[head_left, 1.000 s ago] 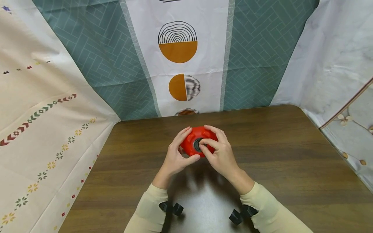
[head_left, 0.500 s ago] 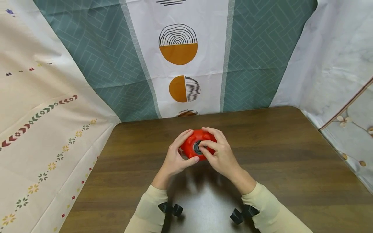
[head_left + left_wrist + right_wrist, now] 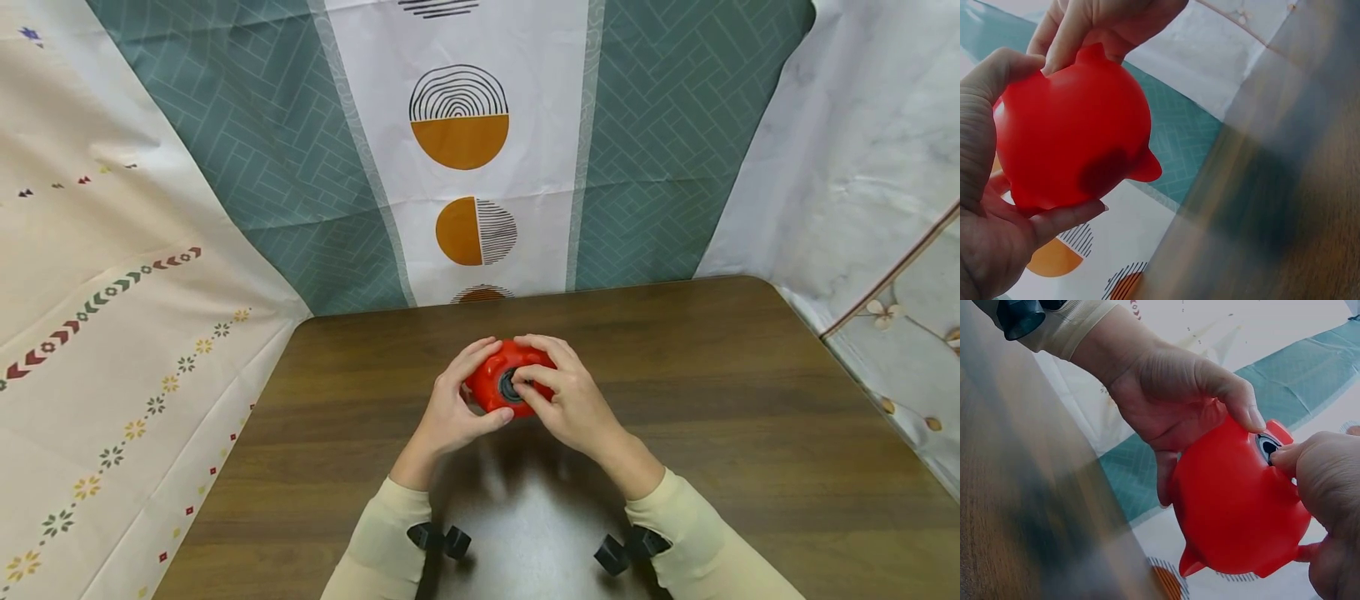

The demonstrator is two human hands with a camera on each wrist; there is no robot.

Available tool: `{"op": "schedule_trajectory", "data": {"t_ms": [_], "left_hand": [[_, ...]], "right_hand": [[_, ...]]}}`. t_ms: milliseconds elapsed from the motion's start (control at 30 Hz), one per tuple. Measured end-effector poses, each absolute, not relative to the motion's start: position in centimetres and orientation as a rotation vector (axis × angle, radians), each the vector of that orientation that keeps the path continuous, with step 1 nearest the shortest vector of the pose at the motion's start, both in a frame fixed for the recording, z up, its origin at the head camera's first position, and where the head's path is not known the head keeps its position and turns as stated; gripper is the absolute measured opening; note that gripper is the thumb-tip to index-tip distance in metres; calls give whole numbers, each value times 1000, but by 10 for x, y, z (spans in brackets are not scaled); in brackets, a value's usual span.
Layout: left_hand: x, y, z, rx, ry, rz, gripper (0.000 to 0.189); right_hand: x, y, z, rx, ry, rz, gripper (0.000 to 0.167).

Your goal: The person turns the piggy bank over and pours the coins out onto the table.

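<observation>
Between both hands, raised over the brown table, is a red, glossy, rounded piggy bank (image 3: 486, 372) with stubby feet. Its underside, with a round black stopper (image 3: 508, 387), faces the head camera. My left hand (image 3: 452, 410) grips the bank from the left, thumb at the near side and fingers around the far side. My right hand (image 3: 576, 403) pinches at the stopper with thumb and index finger, while its other fingers rest along the bank's right side. The left wrist view shows the smooth red body (image 3: 1079, 134); in the right wrist view the fingertips partly cover the stopper (image 3: 1267, 446).
A wood-grain table (image 3: 345, 467) spreads under the hands, with a bright reflection near the front. Patterned cloths hang behind it (image 3: 645, 150) and at the left (image 3: 135, 358) and right (image 3: 847, 150). Black wrist mounts (image 3: 611, 554) sit on the sleeves.
Both hands and the piggy bank have come slightly lower in the head view, and the background has shifted down a little too. The right fingers stay at the stopper, with small movements.
</observation>
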State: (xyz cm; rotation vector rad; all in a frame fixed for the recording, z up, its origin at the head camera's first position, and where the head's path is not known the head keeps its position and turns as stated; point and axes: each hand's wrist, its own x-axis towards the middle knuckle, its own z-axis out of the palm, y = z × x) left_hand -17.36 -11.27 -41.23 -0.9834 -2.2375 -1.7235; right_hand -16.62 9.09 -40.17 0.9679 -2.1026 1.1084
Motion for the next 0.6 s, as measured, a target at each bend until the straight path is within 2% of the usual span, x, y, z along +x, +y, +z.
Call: {"op": "schedule_trajectory", "data": {"t_ms": [200,600], "left_hand": [[-160,-109,-391,-1015,-2221,-1717,68],[-159,-108,-388,-1023,-2222,-1716,67]], "right_hand": [[-166,93,-401,1001,-2098,1067,15],[-166,96,-398,1039,-2100,982,15]]}}
